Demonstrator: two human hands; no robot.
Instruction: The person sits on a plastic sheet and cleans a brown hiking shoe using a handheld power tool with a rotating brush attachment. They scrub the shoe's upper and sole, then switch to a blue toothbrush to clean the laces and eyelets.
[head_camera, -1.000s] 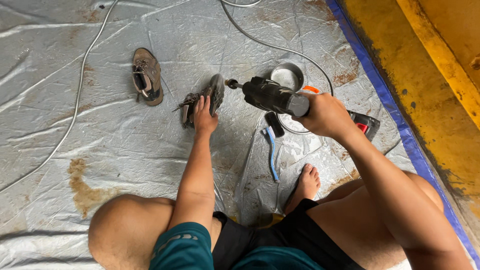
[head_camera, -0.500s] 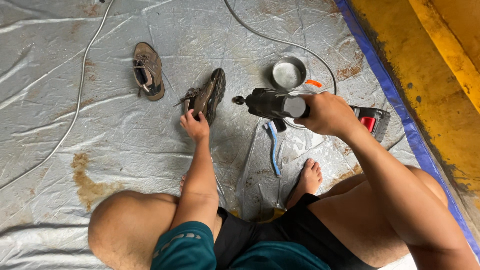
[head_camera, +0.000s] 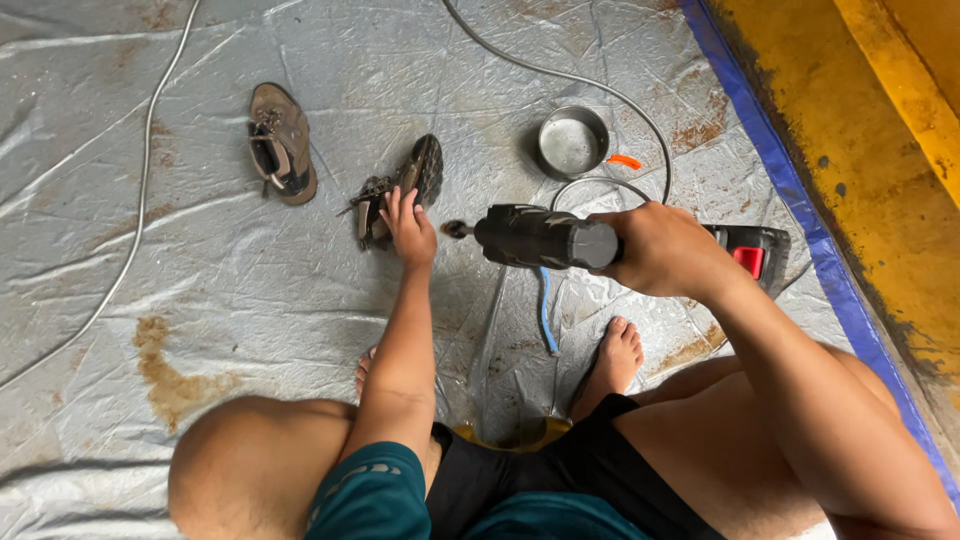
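My right hand (head_camera: 655, 248) grips a black cordless power drill (head_camera: 535, 238) held level above the sheet, its bit end pointing left toward my left hand. My left hand (head_camera: 408, 226) rests on a dirty brown shoe (head_camera: 400, 190) that lies on its side, fingers closed over its near edge. A second brown shoe (head_camera: 280, 142) stands upright on its sole a little to the left, apart from both hands. The drill's red and black battery base (head_camera: 752, 252) shows behind my right wrist.
A crinkled grey plastic sheet (head_camera: 200, 300) with rust stains covers the floor. A small metal bowl (head_camera: 572, 142) sits beyond the drill beside an orange piece (head_camera: 624, 161). Grey cables (head_camera: 140, 200) cross the sheet. A blue-handled tool (head_camera: 545, 310) lies by my bare foot (head_camera: 615, 360). A yellow wall (head_camera: 860, 150) runs along the right.
The drill has come lower and closer to me, still pointing left. My left hand stays on the side-lying shoe while the view shifts slightly.
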